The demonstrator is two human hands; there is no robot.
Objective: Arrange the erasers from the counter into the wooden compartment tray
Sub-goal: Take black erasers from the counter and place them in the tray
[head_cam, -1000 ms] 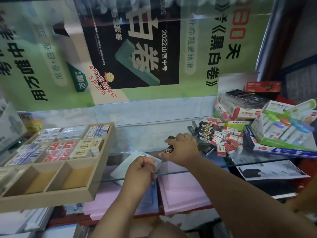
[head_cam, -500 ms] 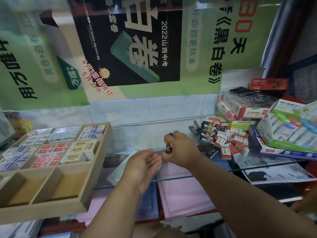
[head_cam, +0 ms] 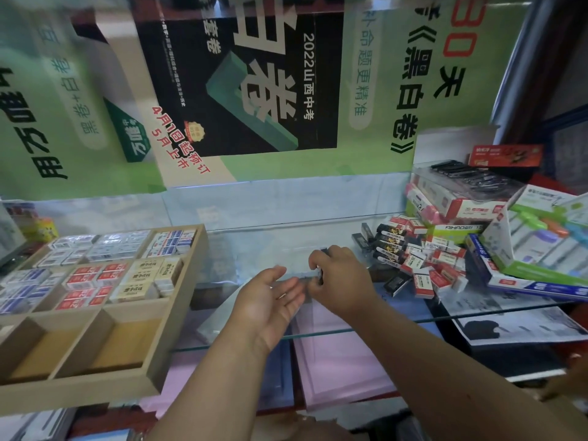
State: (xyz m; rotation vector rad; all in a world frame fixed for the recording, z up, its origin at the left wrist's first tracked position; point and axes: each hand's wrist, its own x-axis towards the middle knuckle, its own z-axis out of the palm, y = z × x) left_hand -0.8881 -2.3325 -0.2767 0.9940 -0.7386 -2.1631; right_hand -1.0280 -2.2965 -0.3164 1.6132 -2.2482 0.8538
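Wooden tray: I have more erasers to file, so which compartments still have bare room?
In the wooden tray, the two front compartments by the near rim show bare bottoms. The rows behind are packed with erasers. The counter's right side is crowded by the loose eraser pile.

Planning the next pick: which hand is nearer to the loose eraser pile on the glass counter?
Right. The right hand sits just left of the eraser pile, gripping a small dark item. The left hand lies farther left, palm open, towards the wooden tray.
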